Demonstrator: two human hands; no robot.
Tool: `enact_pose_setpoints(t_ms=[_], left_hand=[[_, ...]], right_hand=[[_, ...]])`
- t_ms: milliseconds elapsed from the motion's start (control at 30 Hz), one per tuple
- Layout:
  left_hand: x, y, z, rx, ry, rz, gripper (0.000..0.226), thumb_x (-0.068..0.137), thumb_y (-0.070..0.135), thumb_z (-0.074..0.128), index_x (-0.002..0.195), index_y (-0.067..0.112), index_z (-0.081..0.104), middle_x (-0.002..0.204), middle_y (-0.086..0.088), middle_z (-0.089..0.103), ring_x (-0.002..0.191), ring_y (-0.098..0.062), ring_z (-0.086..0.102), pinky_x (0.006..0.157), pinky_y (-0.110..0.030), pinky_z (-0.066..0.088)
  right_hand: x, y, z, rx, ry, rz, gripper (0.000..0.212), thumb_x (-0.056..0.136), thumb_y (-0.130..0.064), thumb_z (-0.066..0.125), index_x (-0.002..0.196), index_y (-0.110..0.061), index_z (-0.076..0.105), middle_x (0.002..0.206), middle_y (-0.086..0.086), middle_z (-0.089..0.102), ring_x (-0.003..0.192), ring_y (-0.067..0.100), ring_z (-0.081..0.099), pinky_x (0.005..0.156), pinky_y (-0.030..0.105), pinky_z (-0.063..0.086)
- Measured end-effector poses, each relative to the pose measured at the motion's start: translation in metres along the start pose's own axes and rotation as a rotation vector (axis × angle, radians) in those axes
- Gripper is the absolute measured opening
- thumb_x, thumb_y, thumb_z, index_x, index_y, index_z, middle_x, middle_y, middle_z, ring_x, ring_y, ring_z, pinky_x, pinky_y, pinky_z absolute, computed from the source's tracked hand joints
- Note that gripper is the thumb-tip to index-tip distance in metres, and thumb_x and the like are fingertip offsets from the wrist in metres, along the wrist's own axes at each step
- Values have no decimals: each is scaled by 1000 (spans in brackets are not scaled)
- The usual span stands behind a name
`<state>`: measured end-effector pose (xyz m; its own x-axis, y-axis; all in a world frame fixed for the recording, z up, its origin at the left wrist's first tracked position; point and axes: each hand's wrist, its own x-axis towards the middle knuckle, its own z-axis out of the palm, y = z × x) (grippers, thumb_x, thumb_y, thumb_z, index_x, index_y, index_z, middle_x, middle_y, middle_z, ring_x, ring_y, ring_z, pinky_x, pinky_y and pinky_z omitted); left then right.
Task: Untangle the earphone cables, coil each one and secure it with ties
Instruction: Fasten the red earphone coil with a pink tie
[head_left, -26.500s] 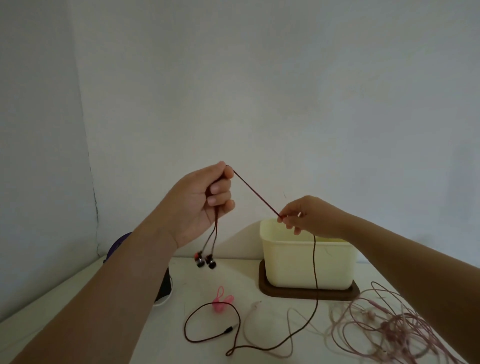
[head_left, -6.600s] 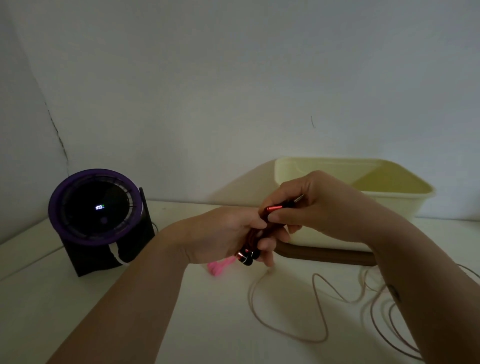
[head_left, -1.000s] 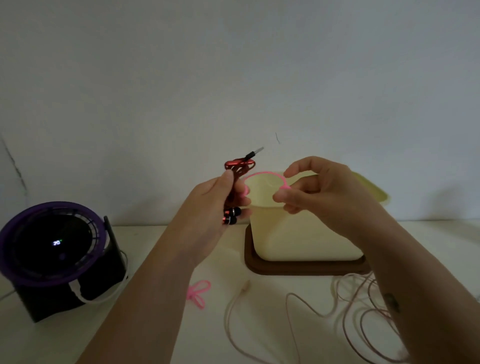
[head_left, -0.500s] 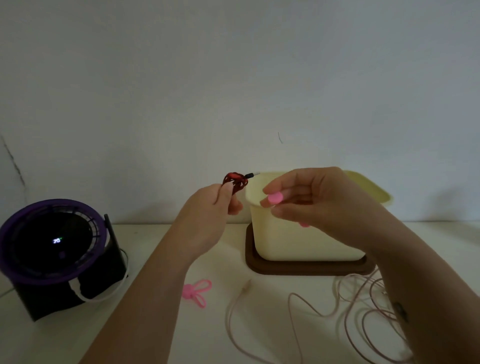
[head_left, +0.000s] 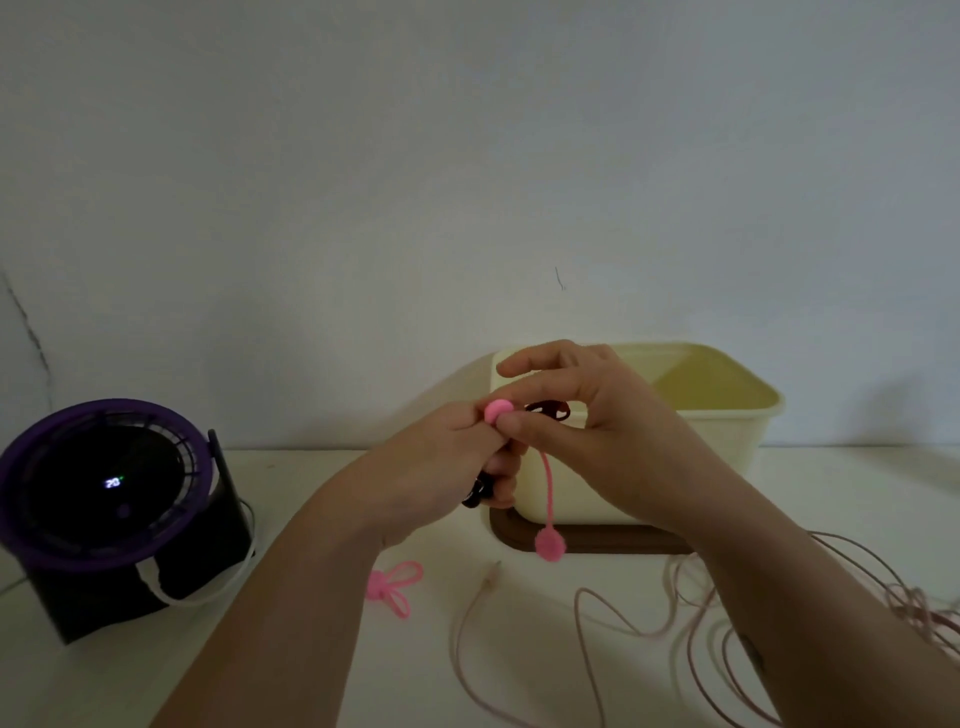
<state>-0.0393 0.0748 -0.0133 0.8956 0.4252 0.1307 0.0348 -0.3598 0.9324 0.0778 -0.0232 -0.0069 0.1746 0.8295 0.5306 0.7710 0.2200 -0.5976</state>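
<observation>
My left hand grips the coiled dark red earphone cable; its black earbuds poke out below my fingers. My right hand pinches a pink tie against the coil, one pink ball end at my fingertips, the other hanging down on its cord. A second pink tie lies on the white table. The pale pink earphone cable sprawls loose and tangled across the table at right, its plug end near the middle.
A cream tub on a brown base stands behind my hands against the wall. A purple-rimmed black fan with a lit display sits at left on the white table.
Both hands have come down and together. The pink tie, held as a loop a second ago, now hangs straight from my right fingertips beside the red coil. The view tilted downward.
</observation>
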Motion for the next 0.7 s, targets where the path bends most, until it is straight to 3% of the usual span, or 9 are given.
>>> enact_pose_setpoints(t_ms=[100,200,267,367,467,600,700], left_hand=[[-3,5,0,-70,-30,-14,36,102,20,32,79,8,57,57,5,37,55,-12,43,62,-21,47],[-1,3,1,-100,-70,-19,35,101,21,33,107,-7,53,64,0,34,53,-9,43,69,-30,43],[1,1,2,-167,-89,-49,35,101,20,34,111,-9,51,67,-4,32,49,-8,42,65,-28,42],[3,2,6,-254,-108,-102,29,99,21,36,90,4,58,62,-2,32,49,-11,43,58,-24,44],[4,1,10,-312,-92,-154,38,96,19,33,63,13,50,53,2,33,49,-13,42,55,-24,46],[4,2,11,-388,-94,-177,33,90,15,24,67,10,47,52,3,35,49,-13,43,60,-28,45],[5,2,10,-403,-92,-166,34,90,18,21,70,10,47,53,2,36,50,-14,42,57,-27,45]], right_hand=[[1,1,1,153,-28,-16,12,84,-33,61,89,-42,67,96,-19,65,103,-5,53,87,7,37],[0,5,-1,390,-112,30,21,78,-36,61,92,-25,71,76,-8,70,76,5,66,77,18,49],[0,9,-2,451,-88,83,26,73,-35,65,89,-16,72,69,2,68,67,8,63,69,17,49],[2,12,-3,485,15,139,32,65,-35,70,79,-7,70,61,4,65,61,10,58,59,15,44],[1,14,-3,489,48,161,33,60,-39,72,73,-9,69,59,0,63,59,9,53,58,18,44],[0,14,-3,459,65,166,13,75,-19,74,76,-7,69,62,4,65,58,7,57,60,17,47],[0,12,-1,424,102,154,9,78,-12,72,76,-4,69,62,6,66,56,6,59,59,14,46]])
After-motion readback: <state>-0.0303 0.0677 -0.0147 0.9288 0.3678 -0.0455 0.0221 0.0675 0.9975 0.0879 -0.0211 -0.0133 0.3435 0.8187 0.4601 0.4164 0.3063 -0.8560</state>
